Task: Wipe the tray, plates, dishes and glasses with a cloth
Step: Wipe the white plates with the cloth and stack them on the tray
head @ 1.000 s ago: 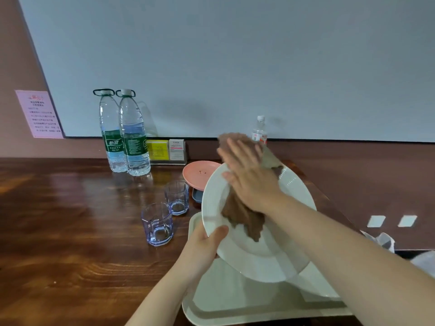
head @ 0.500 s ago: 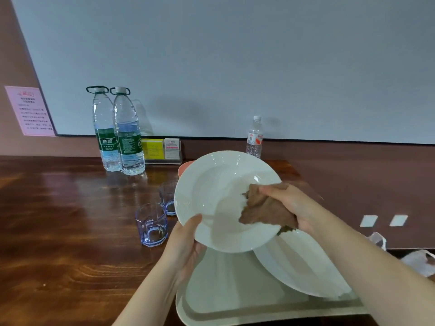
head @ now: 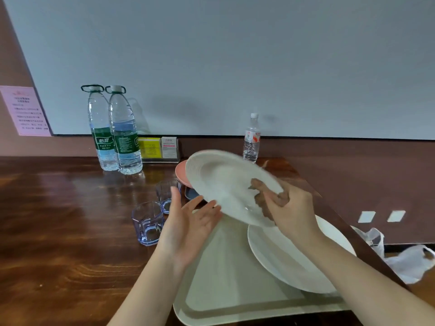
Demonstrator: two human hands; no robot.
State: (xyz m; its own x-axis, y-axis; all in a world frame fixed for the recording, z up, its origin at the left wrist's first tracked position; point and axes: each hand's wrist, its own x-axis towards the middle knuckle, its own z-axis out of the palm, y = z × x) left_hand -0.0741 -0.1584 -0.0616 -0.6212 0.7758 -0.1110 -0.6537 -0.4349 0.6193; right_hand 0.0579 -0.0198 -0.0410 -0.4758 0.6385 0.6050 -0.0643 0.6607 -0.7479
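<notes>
A white plate (head: 223, 184) is held tilted above the table, its underside turned up toward me. My right hand (head: 289, 208) grips its right rim together with the brown cloth (head: 261, 198), which is bunched between fingers and plate. My left hand (head: 188, 222) is open, palm up, fingertips touching the plate's lower left edge. A second large white plate (head: 289, 257) lies on the cream tray (head: 223, 290) below. Two bluish glasses (head: 148, 222) (head: 166, 191) stand left of the tray. A pink dish (head: 180, 172) and a dark dish (head: 191, 192) sit partly hidden behind the raised plate.
Two large water bottles (head: 124, 137) and a small bottle (head: 251, 140) stand along the wall, with small card boxes (head: 160, 148) between them. The table's right edge (head: 329, 203) runs close by the tray. A white plastic bag (head: 409, 262) lies beyond that edge.
The plate has been flipped from face-up to underside-up. My left hand let go of its rim and opened beneath it. My right hand with the cloth now holds the right rim.
</notes>
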